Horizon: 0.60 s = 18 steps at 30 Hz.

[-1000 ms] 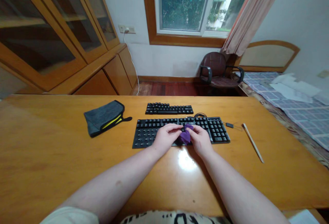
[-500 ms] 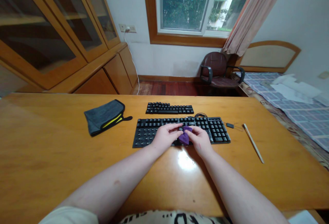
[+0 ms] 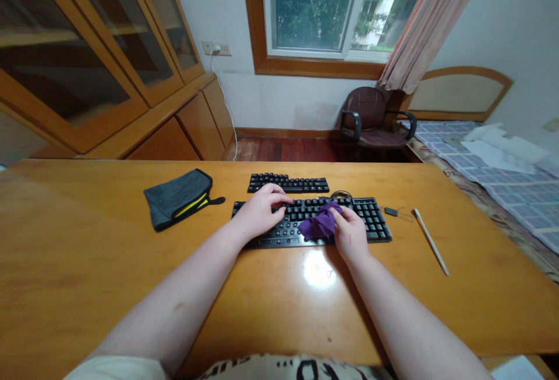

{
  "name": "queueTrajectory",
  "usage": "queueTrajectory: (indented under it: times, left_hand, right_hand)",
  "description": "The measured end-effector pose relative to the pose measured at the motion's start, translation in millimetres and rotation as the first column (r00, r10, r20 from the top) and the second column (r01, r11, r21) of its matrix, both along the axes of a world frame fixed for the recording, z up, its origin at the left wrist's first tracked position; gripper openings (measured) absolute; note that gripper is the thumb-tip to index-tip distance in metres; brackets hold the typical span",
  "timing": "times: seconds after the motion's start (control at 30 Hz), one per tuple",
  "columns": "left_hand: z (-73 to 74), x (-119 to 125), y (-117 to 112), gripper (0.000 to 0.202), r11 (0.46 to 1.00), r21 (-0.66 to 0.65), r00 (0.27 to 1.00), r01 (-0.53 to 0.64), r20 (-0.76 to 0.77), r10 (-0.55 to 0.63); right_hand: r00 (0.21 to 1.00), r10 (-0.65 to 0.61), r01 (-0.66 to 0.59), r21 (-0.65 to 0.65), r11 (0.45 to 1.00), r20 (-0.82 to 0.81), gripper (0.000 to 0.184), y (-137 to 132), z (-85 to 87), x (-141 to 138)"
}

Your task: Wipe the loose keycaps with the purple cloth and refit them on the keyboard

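Note:
A black full-size keyboard [image 3: 371, 220] lies across the middle of the wooden table [image 3: 87, 252]. My right hand [image 3: 350, 231] is closed on a crumpled purple cloth [image 3: 319, 226] that rests on the keys near the keyboard's centre. My left hand [image 3: 261, 211] lies on the left part of the keyboard with its fingers stretched toward the far row of keys; it holds nothing. A smaller black keyboard [image 3: 288, 183] sits just behind, close to my left fingertips.
A grey pouch with yellow trim [image 3: 177, 198] lies to the left of the keyboards. A pale stick [image 3: 430, 241] and a small black item [image 3: 390, 212] lie to the right. A brown armchair [image 3: 371, 117], cabinets [image 3: 109, 60] and a bed [image 3: 502, 176] stand beyond the table.
My left hand let go of the purple cloth and moved left and away onto the keyboard's far keys. The cloth now stays in my right hand alone, spread out more on the keys.

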<state>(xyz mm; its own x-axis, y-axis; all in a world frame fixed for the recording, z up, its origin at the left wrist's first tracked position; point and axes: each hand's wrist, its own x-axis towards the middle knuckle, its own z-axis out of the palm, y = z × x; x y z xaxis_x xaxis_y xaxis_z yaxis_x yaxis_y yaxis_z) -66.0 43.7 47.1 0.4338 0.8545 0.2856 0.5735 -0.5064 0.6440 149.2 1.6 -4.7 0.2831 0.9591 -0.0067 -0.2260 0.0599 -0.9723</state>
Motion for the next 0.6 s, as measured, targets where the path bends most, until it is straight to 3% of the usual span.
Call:
queueTrajectory:
  times: [0.1, 0.2, 0.3, 0.4, 0.47, 0.53, 0.6]
  left_hand:
    - [-1.0, -3.5, 2.4, 0.021, 0.996, 0.062, 0.98, 0.071, -0.191, -0.058]
    - [-4.4, -2.4, 3.6, 0.02, 0.995, 0.033, 0.965, 0.095, -0.25, -0.084]
    - [-4.9, -2.0, 4.8, 0.021, 0.998, -0.001, 0.978, 0.065, -0.198, -0.064]
    - [-2.4, -4.1, 7.3, 0.024, 0.989, -0.119, 0.993, -0.093, -0.08, 0.084]
    - [-0.8, -6.3, 9.5, 0.028, 0.952, -0.253, 0.984, -0.171, 0.001, 0.177]
    - [-0.4, -8.2, 11.4, 0.03, 0.924, -0.345, 0.978, -0.166, 0.063, 0.199]
    - [-1.6, -8.9, 12.2, 0.028, 0.925, -0.354, 0.981, -0.141, 0.072, 0.177]
  right_hand:
    - [1.0, 0.009, -0.009, -0.002, 1.0, 0.025, 0.021, -0.6, 2.3, -1.0]
    - [1.0, 0.014, -0.014, -0.002, 1.0, 0.002, 0.021, -0.6, 1.8, -1.5]
    - [1.0, 0.017, -0.017, 0.0, 1.0, -0.013, 0.019, 0.2, 0.4, -1.0]
    - [1.0, 0.007, -0.007, -0.007, 1.0, -0.004, 0.019, 0.8, -0.3, -0.3]
    - [1.0, 0.002, -0.002, -0.014, 1.0, 0.008, 0.019, 1.0, -0.5, -0.1]
    - [1.0, 0.002, -0.002, -0.015, 1.0, 0.016, 0.02, 0.8, -0.8, 0.0]
    - [1.0, 0.003, -0.003, -0.016, 1.0, 0.019, 0.021, 0.6, -0.9, -0.3]
